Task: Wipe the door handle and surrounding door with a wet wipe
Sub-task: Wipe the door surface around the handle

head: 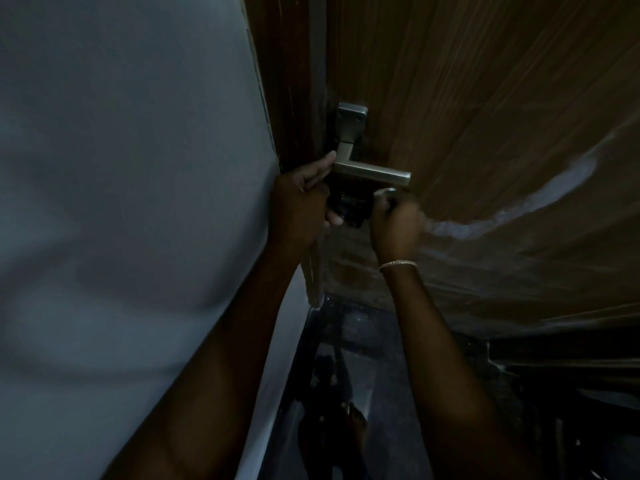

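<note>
A silver lever door handle (372,173) juts right from its metal backplate (351,123) on the brown wooden door (485,98). My left hand (299,202) is just left of the handle, its thumb reaching up to the lever's pivot end and its fingers curled round a dark object (351,209) below the lever; the dim light hides what it is. My right hand (394,220), with a bracelet at the wrist, is under the lever's free end. It pinches a small pale piece that looks like the wet wipe (385,192).
A pale grey wall (138,168) fills the left side, meeting the dark door frame (287,98). Pale glossy streaks (554,188) cross the door to the right of my hands. Below is a dark shiny floor (381,358) with my bare foot (356,420).
</note>
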